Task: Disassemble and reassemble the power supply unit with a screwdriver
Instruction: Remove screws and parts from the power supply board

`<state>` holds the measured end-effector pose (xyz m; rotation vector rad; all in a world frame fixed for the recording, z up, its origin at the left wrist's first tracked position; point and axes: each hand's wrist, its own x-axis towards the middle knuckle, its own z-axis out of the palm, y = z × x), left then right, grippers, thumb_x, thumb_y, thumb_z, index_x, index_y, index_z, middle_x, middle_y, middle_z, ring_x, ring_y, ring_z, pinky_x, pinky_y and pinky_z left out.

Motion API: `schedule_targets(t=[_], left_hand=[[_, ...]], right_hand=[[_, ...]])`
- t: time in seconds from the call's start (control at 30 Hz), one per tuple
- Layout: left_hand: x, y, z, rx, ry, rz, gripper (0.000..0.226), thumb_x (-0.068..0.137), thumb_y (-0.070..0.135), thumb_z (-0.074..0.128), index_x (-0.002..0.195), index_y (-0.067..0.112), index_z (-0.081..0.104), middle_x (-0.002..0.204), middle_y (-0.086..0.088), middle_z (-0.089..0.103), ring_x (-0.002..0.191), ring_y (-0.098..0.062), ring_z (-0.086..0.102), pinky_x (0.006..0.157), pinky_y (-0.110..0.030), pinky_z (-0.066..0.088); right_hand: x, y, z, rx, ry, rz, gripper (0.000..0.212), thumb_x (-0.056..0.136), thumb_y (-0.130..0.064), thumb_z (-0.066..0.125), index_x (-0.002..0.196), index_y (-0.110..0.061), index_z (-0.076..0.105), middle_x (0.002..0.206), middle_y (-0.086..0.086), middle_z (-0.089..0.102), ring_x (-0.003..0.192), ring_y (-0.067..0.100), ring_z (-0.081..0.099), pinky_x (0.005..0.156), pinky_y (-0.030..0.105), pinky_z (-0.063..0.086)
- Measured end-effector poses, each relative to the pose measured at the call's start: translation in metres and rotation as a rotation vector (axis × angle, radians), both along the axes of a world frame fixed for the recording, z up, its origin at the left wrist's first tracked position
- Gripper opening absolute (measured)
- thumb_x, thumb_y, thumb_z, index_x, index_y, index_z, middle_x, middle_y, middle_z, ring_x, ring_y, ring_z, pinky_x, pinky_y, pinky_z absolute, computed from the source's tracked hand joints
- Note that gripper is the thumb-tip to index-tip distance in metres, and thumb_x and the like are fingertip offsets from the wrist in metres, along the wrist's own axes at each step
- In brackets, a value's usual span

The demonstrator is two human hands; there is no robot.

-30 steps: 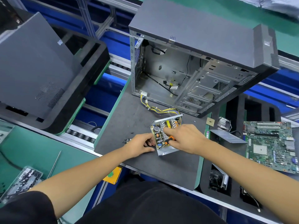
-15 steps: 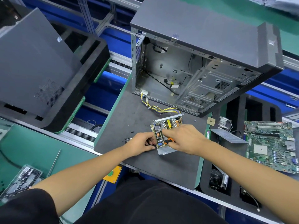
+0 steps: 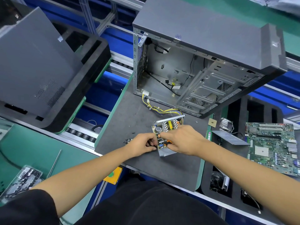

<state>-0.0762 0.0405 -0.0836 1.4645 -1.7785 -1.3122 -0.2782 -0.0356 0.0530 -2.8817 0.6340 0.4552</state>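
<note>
- The open power supply lies on the grey counter, near the empty case.
- The left hand pinches its near-left edge.
- The right hand grips an orange-handled screwdriver over the board.
- Loose screws lie just left.

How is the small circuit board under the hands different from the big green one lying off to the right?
The small board sits in a metal tray, with bulky parts standing up from it and a bundle of yellow wires leading away; the big green board lies bare and mostly flat, with long slots. The left hand and right hand are on the small board; nobody touches the big one. Both lie face up.
</note>
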Motion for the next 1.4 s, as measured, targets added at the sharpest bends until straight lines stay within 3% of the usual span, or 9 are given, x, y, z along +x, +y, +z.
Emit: schedule_targets(t=[0.3,0.63,0.73,0.8,0.97,1.1,1.33,1.4], left_hand=[[0.0,-0.002,-0.006,-0.002,0.017,-0.001,0.02,0.084,0.009,0.08,0.097,0.017,0.067,0.091,0.013,0.069,0.08,-0.005,0.066,0.072,-0.018,0.053],[-0.001,-0.004,-0.013,-0.001,0.028,0.015,0.02,0.084,0.007,0.08,0.098,0.013,0.068,0.092,0.009,0.072,0.077,-0.006,0.066,0.07,-0.018,0.052],[-0.001,-0.004,-0.012,0.009,0.045,0.019,0.021,0.083,0.01,0.081,0.1,0.014,0.068,0.091,0.008,0.071,0.077,-0.007,0.066,0.07,-0.019,0.052],[-0.003,-0.004,-0.011,0.021,0.057,0.022,0.024,0.081,0.016,0.085,0.098,0.016,0.068,0.09,0.011,0.07,0.077,-0.006,0.065,0.07,-0.018,0.052],[-0.007,-0.002,-0.008,0.05,0.086,0.037,0.028,0.078,0.024,0.089,0.091,0.021,0.064,0.09,0.013,0.07,0.079,-0.009,0.065,0.071,-0.018,0.052],[-0.008,-0.002,-0.005,0.048,0.067,0.043,0.025,0.08,0.022,0.086,0.09,0.022,0.063,0.088,0.015,0.069,0.077,-0.006,0.066,0.071,-0.021,0.053],[-0.007,-0.002,-0.001,0.075,0.084,0.06,0.028,0.081,0.018,0.086,0.092,0.023,0.061,0.089,0.011,0.073,0.08,-0.008,0.071,0.077,-0.028,0.059],[-0.007,-0.001,-0.002,0.094,0.104,0.079,0.031,0.081,0.015,0.086,0.092,0.025,0.059,0.089,0.009,0.075,0.082,-0.009,0.073,0.08,-0.032,0.06]], right_hand=[[0.003,0.002,0.004,-0.024,-0.001,0.091,0.017,0.097,-0.034,0.042,0.112,-0.026,0.047,0.093,-0.004,0.066,0.078,0.027,0.06,0.067,0.036,0.041],[0.006,0.001,0.004,-0.09,-0.048,0.139,0.016,0.091,-0.031,0.05,0.105,-0.024,0.051,0.082,-0.002,0.067,0.062,0.029,0.055,0.057,0.033,0.026],[0.009,0.003,0.009,-0.065,-0.094,0.135,0.021,0.087,-0.028,0.055,0.103,-0.028,0.042,0.073,-0.003,0.065,0.053,0.026,0.043,0.053,0.031,0.031],[0.008,0.001,0.011,-0.056,-0.149,0.09,0.029,0.083,-0.026,0.061,0.1,-0.031,0.038,0.068,-0.005,0.063,0.051,0.027,0.044,0.053,0.031,0.035],[0.004,-0.002,0.011,-0.006,-0.118,-0.03,0.024,0.087,-0.029,0.053,0.094,-0.032,0.031,0.073,-0.001,0.063,0.058,0.03,0.034,0.061,0.038,0.047],[0.004,-0.002,0.012,-0.013,-0.14,-0.023,0.035,0.085,-0.028,0.059,0.091,-0.034,0.025,0.069,-0.002,0.062,0.056,0.029,0.031,0.056,0.035,0.041],[0.003,-0.004,0.01,-0.012,-0.1,-0.061,0.027,0.088,-0.034,0.051,0.114,-0.03,0.042,0.074,-0.002,0.062,0.061,0.028,0.037,0.058,0.034,0.03],[0.002,-0.005,0.01,-0.001,-0.093,-0.068,0.022,0.088,-0.034,0.049,0.108,-0.03,0.042,0.072,-0.004,0.057,0.062,0.028,0.04,0.057,0.033,0.03]])
